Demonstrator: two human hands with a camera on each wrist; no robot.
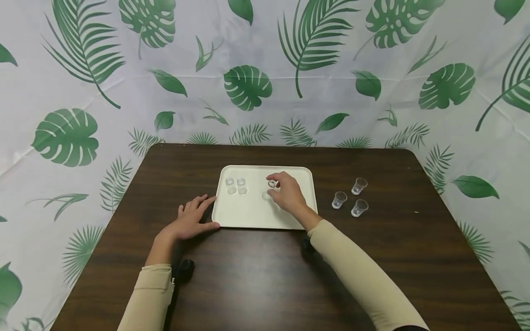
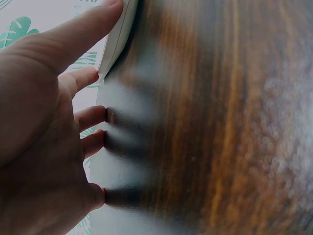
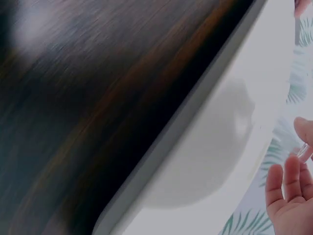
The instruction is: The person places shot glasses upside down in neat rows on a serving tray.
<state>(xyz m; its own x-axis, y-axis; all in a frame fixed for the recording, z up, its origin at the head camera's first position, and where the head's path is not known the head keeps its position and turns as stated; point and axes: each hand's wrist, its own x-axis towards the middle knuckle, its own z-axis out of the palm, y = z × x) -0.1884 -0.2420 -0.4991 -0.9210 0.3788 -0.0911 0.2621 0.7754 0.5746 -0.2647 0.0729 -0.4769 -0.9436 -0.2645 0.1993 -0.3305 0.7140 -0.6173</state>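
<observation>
Pinching a small clear cup (image 1: pixel 272 184) between thumb and fingertips, the right hand (image 1: pixel 286 194) holds it over the white tray (image 1: pixel 248 216), right of two cups (image 1: pixel 236 185) standing there. The left hand (image 1: pixel 191 222) lies spread on the table (image 1: pixel 256 276), fingers touching the tray's left edge.

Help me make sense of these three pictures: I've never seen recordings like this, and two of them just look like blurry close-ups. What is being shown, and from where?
No machine here: a person works with two bare hands. The wide picture comes from a camera on their head, looking down at a dark wooden table. The two close-ups come from cameras strapped to each wrist, so they are very near and blurred. On the table lies a white tray with two small clear cups in its far left corner. Three more clear cups stand on the table right of the tray. The right hand pinches another cup over the tray. The left hand rests flat on the table, fingers touching the tray's left edge.
</observation>
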